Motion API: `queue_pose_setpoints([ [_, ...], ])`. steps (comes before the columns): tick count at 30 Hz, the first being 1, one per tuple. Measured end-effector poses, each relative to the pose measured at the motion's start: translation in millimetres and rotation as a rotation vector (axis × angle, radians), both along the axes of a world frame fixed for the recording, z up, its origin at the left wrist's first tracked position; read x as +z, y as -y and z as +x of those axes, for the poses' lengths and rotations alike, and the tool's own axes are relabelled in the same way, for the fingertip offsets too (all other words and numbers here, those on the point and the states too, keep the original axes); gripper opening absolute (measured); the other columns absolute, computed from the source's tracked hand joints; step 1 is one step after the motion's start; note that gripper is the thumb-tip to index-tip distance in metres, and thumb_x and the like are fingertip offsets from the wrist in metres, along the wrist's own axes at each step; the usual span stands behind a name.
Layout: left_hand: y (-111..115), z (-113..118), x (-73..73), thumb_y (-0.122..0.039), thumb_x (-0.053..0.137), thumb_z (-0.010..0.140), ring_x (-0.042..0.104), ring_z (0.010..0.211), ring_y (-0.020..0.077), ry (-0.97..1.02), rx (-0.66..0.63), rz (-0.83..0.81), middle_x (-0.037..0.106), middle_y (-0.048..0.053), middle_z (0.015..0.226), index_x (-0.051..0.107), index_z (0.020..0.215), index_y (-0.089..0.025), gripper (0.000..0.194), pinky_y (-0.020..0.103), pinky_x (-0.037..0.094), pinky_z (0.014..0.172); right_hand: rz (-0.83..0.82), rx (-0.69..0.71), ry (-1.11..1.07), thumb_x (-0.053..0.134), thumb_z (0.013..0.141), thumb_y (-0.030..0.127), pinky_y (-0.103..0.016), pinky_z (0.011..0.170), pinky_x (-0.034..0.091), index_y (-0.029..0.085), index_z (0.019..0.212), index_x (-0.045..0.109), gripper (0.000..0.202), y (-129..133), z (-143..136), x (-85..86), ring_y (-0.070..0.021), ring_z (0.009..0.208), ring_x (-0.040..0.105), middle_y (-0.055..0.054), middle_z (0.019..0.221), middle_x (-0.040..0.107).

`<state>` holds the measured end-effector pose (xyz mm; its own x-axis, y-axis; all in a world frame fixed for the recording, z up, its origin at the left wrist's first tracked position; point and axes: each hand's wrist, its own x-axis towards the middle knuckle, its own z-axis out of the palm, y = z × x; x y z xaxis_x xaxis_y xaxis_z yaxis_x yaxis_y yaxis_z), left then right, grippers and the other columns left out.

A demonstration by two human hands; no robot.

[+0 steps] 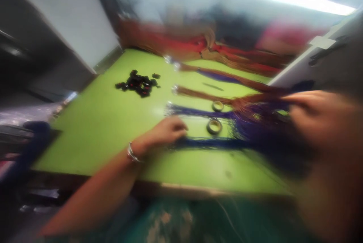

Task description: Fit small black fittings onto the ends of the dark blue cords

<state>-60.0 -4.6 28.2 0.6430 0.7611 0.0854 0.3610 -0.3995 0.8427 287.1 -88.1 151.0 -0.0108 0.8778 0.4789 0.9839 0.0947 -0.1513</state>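
Observation:
Several wire bundles lie across a green table (93, 122). My left hand (167, 130), with a bracelet at the wrist, is closed at the left end of the nearest dark blue bundle (215, 143); what its fingers pinch is too blurred to tell. A purple-blue bundle (195, 111) lies just beyond it, then a brown bundle (198, 93). On the right, my right hand (314, 114) is closed at the tangled brown and blue wires; what sits between its fingertips is blurred. Two tape rolls, one nearer (214, 126) and one farther (218, 106), lie among the bundles.
A pile of small black parts (138, 83) is on the table's left half. Farther back lie a brown and blue bundle (227, 76) and red and brown wires (187, 46) along the rear edge. Panels stand at both sides. A thin dark item (212, 86) lies between bundles.

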Motion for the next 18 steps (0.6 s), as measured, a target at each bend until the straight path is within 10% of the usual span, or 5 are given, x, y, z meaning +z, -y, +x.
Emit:
queue_pose_setpoints([
  [3, 0, -2, -0.5, -0.023, 0.063, 0.069, 0.057, 0.068, 0.0164, 0.001, -0.004, 0.051, 0.066, 0.001, 0.074, 0.071, 0.077, -0.023, 0.011, 0.026, 0.043, 0.063, -0.425, 0.476, 0.032, 0.049, 0.084, 0.028, -0.029, 0.076, 0.044, 0.025, 0.092, 0.067, 0.019, -18, -82, -26.7, -0.0173, 0.087, 0.059, -0.006, 0.093, 0.065],
  [11, -1, -13, 5.8, -0.021, 0.061, 0.071, 0.056, 0.067, 0.0171, -0.073, 0.047, 0.147, 0.065, 0.003, 0.071, 0.07, 0.072, -0.022, 0.009, 0.029, 0.041, 0.064, -0.734, 0.425, 0.331, 0.049, 0.082, 0.025, -0.025, 0.056, 0.032, 0.018, 0.075, 0.062, 0.016, -48, -131, -102.3, -0.0159, 0.069, 0.055, -0.006, 0.078, 0.062],
  [18, -58, -57, 4.5, -0.032, 0.058, 0.076, 0.06, 0.087, 0.022, 0.044, 0.749, 0.185, 0.067, 0.01, 0.096, 0.069, 0.093, -0.018, 0.025, 0.035, 0.044, 0.082, -0.667, 0.409, 0.052, 0.042, 0.081, 0.018, -0.024, 0.054, 0.03, 0.019, 0.075, 0.061, 0.019, -49, -126, -95.0, -0.0128, 0.058, 0.049, -0.003, 0.068, 0.062],
])
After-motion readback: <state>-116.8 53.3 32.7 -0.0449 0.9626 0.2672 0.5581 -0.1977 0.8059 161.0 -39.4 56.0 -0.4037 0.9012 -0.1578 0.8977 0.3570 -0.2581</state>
